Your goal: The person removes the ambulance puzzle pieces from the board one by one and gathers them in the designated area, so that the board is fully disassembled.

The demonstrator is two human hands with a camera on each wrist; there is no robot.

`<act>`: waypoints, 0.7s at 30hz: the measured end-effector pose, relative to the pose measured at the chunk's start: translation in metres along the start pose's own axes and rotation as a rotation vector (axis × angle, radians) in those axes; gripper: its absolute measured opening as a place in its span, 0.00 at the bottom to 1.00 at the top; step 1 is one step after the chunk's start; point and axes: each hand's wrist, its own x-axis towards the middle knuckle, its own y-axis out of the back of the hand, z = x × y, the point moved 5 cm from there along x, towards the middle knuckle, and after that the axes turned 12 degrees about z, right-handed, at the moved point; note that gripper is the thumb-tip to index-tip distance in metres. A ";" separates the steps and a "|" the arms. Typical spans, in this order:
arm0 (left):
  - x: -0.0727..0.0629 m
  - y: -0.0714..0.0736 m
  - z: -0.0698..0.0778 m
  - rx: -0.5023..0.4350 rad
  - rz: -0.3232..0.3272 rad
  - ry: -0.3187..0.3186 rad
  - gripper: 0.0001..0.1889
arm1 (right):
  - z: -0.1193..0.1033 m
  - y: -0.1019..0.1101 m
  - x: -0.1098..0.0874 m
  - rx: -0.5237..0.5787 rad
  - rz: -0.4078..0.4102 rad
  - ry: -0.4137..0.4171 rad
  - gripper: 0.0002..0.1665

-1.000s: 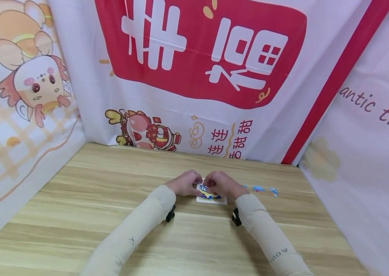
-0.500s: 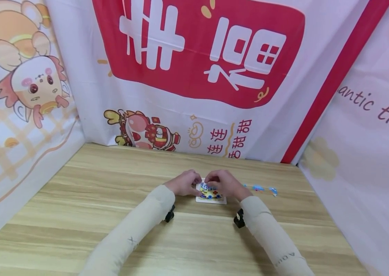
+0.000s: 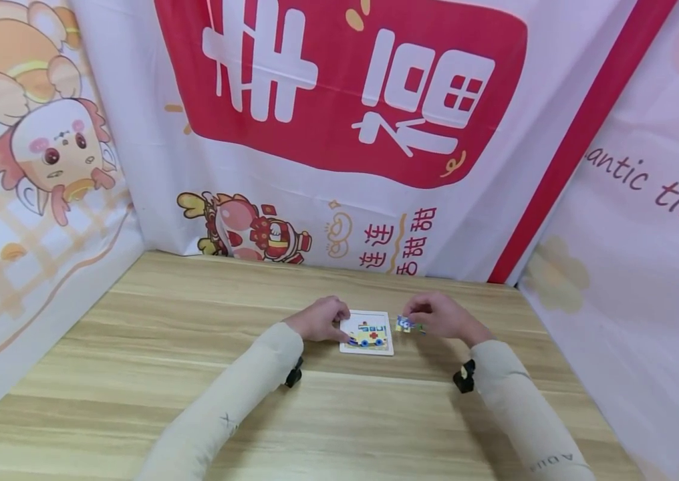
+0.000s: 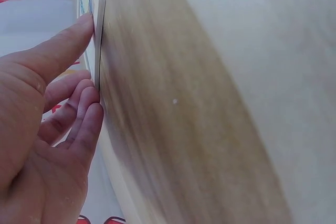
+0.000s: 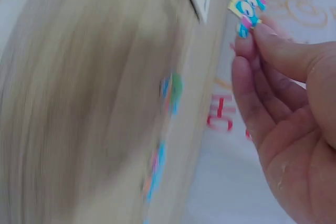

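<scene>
A flat white-framed puzzle board (image 3: pixel 365 351) lies on the table with a yellow ambulance picture in its lower part and a bare pale area above. My left hand (image 3: pixel 319 319) rests at its left side; in the left wrist view the thumb (image 4: pixel 73 38) lies on the face and the other fingers touch the edge. To the right of the board, my right hand (image 3: pixel 443 316) pinches a yellow and blue puzzle piece (image 5: pixel 247 8) with cartoon eyes between thumb and fingertips, raised off the table. A second, similar part sticks out beside it; whether they are joined I cannot tell.
Several loose colourful pieces (image 5: pixel 155 171) lie in a row on the wooden table (image 3: pixel 339 421), under and beyond the right hand, mostly hidden in the head view. Printed cloth (image 3: pixel 327 153) hangs behind the table and along both sides.
My right hand has moved right, from over the board to beside it, carrying the puzzle piece and uncovering the board's upper part. The left hand has stayed at the board's left side.
</scene>
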 end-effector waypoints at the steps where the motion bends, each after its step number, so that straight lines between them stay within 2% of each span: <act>1: 0.000 0.000 0.000 0.000 -0.003 0.000 0.28 | 0.005 0.005 -0.003 -0.017 -0.009 -0.014 0.07; 7: 0.001 0.001 0.000 -0.007 -0.006 0.001 0.27 | 0.028 0.022 -0.020 -0.045 -0.081 -0.069 0.09; 12: 0.002 0.001 0.001 -0.008 0.005 -0.018 0.27 | 0.039 0.020 -0.031 -0.048 -0.122 -0.117 0.08; 16: 0.001 0.000 0.004 -0.023 0.003 -0.029 0.27 | 0.048 0.015 -0.035 -0.063 -0.117 -0.174 0.07; 21: -0.003 0.003 0.006 -0.043 0.003 -0.017 0.27 | 0.049 0.008 -0.033 -0.055 -0.097 -0.126 0.05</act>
